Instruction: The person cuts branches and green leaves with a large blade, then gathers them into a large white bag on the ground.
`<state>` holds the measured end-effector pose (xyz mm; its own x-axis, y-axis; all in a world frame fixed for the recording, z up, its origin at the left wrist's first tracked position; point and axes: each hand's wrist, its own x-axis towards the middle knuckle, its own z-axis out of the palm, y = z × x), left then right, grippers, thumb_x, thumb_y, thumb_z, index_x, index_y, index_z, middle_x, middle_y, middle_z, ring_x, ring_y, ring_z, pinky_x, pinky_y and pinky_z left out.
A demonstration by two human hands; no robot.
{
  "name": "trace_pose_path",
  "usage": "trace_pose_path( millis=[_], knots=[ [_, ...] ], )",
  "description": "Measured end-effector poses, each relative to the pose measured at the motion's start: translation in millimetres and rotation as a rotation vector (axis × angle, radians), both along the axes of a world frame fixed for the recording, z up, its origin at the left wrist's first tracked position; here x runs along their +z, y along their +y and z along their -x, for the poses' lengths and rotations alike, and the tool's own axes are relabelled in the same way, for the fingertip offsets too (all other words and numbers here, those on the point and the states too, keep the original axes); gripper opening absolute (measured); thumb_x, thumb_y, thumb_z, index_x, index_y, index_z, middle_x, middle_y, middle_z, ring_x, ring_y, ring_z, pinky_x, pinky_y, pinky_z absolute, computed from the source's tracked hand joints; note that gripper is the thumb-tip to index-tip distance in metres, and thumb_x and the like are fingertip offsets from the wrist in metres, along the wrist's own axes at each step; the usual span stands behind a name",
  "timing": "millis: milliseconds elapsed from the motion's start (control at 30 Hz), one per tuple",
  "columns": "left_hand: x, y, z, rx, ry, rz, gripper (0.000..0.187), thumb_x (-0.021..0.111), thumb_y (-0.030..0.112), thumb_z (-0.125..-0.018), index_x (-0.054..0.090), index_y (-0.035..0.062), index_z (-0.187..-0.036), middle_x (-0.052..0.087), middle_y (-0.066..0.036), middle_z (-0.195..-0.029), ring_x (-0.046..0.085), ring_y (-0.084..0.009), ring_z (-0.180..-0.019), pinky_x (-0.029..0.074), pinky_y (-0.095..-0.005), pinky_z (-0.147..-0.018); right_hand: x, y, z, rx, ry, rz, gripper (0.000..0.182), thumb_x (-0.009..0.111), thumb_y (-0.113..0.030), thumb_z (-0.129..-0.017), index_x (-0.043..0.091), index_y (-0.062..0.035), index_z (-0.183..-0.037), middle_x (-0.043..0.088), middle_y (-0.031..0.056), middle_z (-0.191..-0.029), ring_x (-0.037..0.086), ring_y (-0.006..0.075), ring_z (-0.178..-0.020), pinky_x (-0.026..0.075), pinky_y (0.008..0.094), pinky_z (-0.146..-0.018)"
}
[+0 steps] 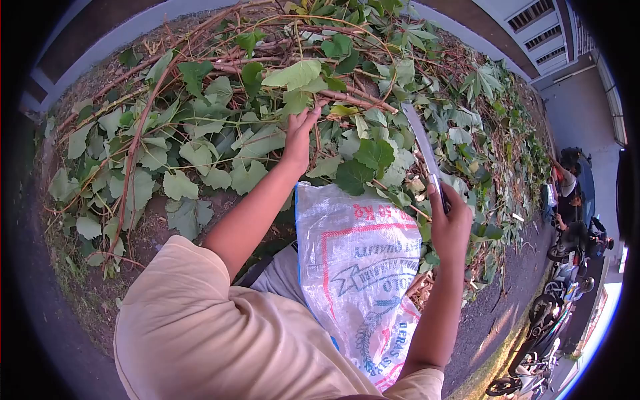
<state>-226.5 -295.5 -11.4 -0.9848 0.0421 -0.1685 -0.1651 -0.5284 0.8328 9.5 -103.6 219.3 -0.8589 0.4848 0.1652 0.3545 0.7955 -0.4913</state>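
In my right hand (451, 221) is a long knife (423, 138) with a straight pale blade and dark handle, its tip pointing up and slightly left. My left hand (303, 133) reaches into the cut greenery, fingers closed at a woody branch (360, 100) whose cut end lies close to the knife tip. Leaves partly cover those fingertips. A broad light-green leaf (293, 75) hangs just above them. Below and between my arms, a white woven sack (360, 247) with red and blue print is spread over my lap.
A heap of leafy vines and stems (200, 150) stretches across the ground ahead and to both sides. Wood chips (420, 290) lie beside the sack. Low walls (460, 30) border the heap. On the right, motorcycles (547, 307) and other people (568, 183) are by the paved lane.
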Motion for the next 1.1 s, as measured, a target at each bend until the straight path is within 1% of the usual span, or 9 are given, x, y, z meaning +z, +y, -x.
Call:
trace_pose_path(
  millis=[100,167,233,300,433,600,833,967,1100],
  knots=[
    [50.6,29.0,-4.0,-0.246,0.205,-0.275,0.034,0.052,0.034,-0.113,0.055,0.0027,-0.126,0.058,-0.001,-0.09,0.064,-0.0156,-0.092,0.054,-0.0345,-0.092,6.7,-15.3,-1.4,-0.016,-0.022,0.027,0.042,0.071,-0.032,-0.103,0.073,0.0071,-0.118,0.067,0.0123,-0.07,0.055,0.0149,-0.059,0.044,0.0332,-0.058],
    [80.1,33.4,-51.2,-0.431,0.15,-0.31,0.033,0.046,0.037,-0.116,0.057,0.0068,-0.11,0.042,0.004,-0.073,0.048,-0.0101,-0.06,0.047,-0.0273,-0.06,20.9,-20.7,-2.0,0.005,-0.037,0.074,0.042,0.071,-0.032,-0.103,0.073,0.007,-0.119,0.066,0.0108,-0.07,0.055,0.0129,-0.061,0.044,0.0323,-0.058],
    [91.3,40.5,-114.3,-0.459,0.105,-0.2,0.04,0.04,0.043,-0.117,0.053,0.0114,-0.096,0.035,0.005,-0.067,0.03,-0.0066,-0.051,0.027,-0.0263,-0.045,34.7,-27.0,-2.8,0.139,0.005,0.234,0.041,0.071,-0.031,-0.103,0.072,0.0069,-0.119,0.064,0.01,-0.07,0.052,0.0102,-0.064,0.042,0.0307,-0.058],
    [89.4,23.8,-164.2,-0.58,0.017,-0.29,0.045,0.037,0.047,-0.117,0.045,0.0138,-0.088,0.033,0.006,-0.065,0.028,-0.0063,-0.05,0.023,-0.0266,-0.044,67.2,-44.7,5.8,0.201,-0.117,0.152,0.038,0.071,-0.029,-0.102,0.073,0.0056,-0.117,0.069,0.0154,-0.078,0.061,0.0179,-0.063,0.046,0.0345,-0.06],
    [84.6,-30.5,-206.6,-0.627,-0.34,-0.382,0.043,0.041,0.039,-0.118,0.042,0.0123,-0.084,0.036,0.004,-0.073,0.033,-0.0064,-0.062,0.029,-0.0255,-0.054,69.9,-89.2,35.2,0.901,-0.223,-0.117,0.03,0.069,-0.027,-0.1,0.07,0.0007,-0.111,0.073,0.0216,-0.092,0.07,0.0442,-0.08,0.055,0.0499,-0.07],
    [65.0,-60.1,-243.2,-0.609,0.039,0.037,0.051,0.034,0.042,-0.119,0.036,0.0106,-0.078,0.026,0.007,-0.065,0.027,-0.0075,-0.058,0.027,-0.0289,-0.054,40.3,-153.9,78.6,1.181,-0.534,-0.358,0.037,0.064,-0.035,-0.102,0.072,0.001,-0.097,0.072,0.0223,-0.085,0.072,0.0425,-0.084,0.059,0.0499,-0.075],
    [66.1,-84.7,-254.4,-0.62,-0.121,-0.143,0.053,0.036,0.044,-0.118,0.037,0.0137,-0.074,0.026,0.008,-0.059,0.025,-0.0047,-0.047,0.02,-0.027,-0.044,54.3,-47.4,129.4,0.951,-0.605,-0.429,0.042,0.068,-0.042,-0.099,0.079,-0.0016,-0.094,0.073,0.0222,-0.081,0.072,0.0419,-0.082,0.057,0.0515,-0.078],
    [68.0,-90.1,-255.8,-0.823,-0.147,-0.223,0.051,0.034,0.042,-0.119,0.038,0.014,-0.076,0.03,0.007,-0.063,0.028,-0.0042,-0.049,0.022,-0.026,-0.045,116.6,85.7,90.4,0.36,-0.69,-0.709,0.041,0.069,-0.038,-0.099,0.077,0.0014,-0.094,0.07,0.0272,-0.084,0.069,0.0455,-0.083,0.055,0.0542,-0.08],
    [73.1,-95.2,-189.4,-0.622,0.267,0.181,0.052,0.033,0.043,-0.119,0.041,0.0103,-0.079,0.036,0.005,-0.071,0.034,-0.007,-0.064,0.031,-0.0264,-0.058,140.6,178.3,-11.3,0.152,-0.465,-0.76,0.042,0.066,-0.038,-0.102,0.074,0.0027,-0.102,0.07,0.029,-0.088,0.068,0.0487,-0.086,0.052,0.0545,-0.08]
  ],
)
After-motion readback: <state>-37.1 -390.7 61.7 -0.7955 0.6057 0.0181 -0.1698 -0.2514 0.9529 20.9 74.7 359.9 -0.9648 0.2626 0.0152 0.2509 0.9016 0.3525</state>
